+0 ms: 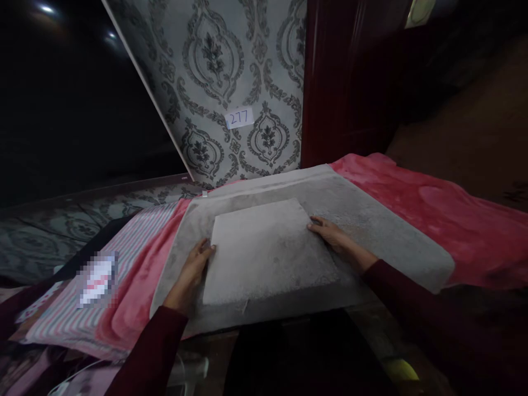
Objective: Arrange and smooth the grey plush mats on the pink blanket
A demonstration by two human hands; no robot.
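Observation:
A light grey folded cloth (pixel 270 250), roughly square and with a fuzzy nap, lies on a larger grey cloth (pixel 373 231) spread beneath it. My left hand (pixel 193 269) is at its left edge, thumb on the rim and fingers curled beside it. At the opposite edge, near the far right corner, my right hand (pixel 330 231) pinches the side between thumb and fingers. Some fingertips of both hands are hidden. A few loose threads hang at the near edge of the folded piece.
A pink plush blanket (pixel 416 203) lies under and beside the grey cloth. To the left are a striped pillow (pixel 136 242) and a blurred-out packet (pixel 97 280). Behind stand a patterned wall (pixel 247 66) with a "277" label (pixel 240 117), a dark screen (pixel 82 99) and a dark red panel (pixel 350 82).

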